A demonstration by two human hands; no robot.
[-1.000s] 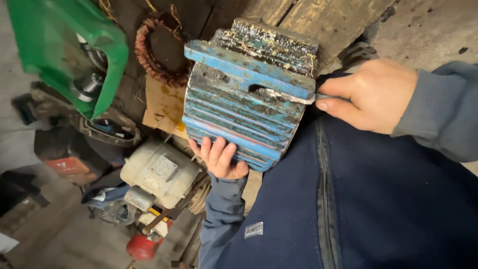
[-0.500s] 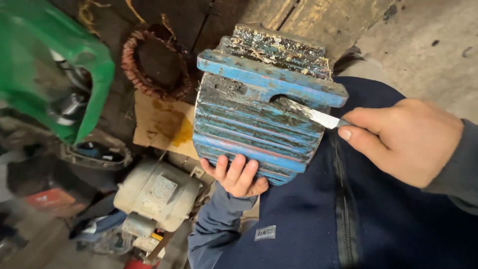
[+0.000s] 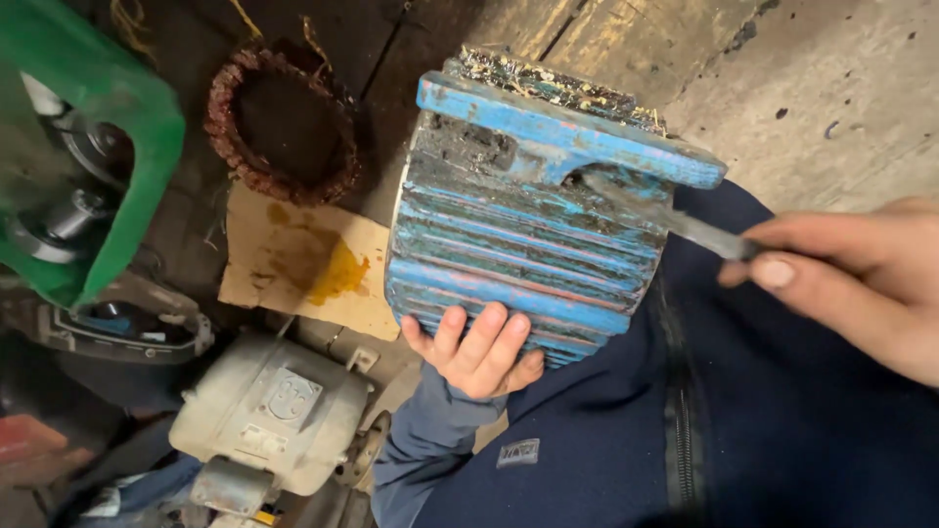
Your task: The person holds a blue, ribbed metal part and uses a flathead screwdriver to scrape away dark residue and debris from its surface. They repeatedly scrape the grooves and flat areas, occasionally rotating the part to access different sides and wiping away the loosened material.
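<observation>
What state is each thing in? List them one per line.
Blue ribbed metal motor housing: paint worn, grimy, held up on the lap.
Left hand: gripping the housing's lower edge.
Right hand: pinching a thin metal blade, tip against the housing's foot.
Brown copper winding coil: lying loose, frayed.
Cardboard piece: flat, stained yellow.
Grey electric motor: lying on the floor, dusty.

Your left hand is gripping lower edge of blue ribbed motor housing, propping it against your dark jacket. Your right hand is pinching thin metal blade, tip lying under housing's flat blue foot. Cardboard scrap, copper winding ring, grey motor are lying beside it.
</observation>
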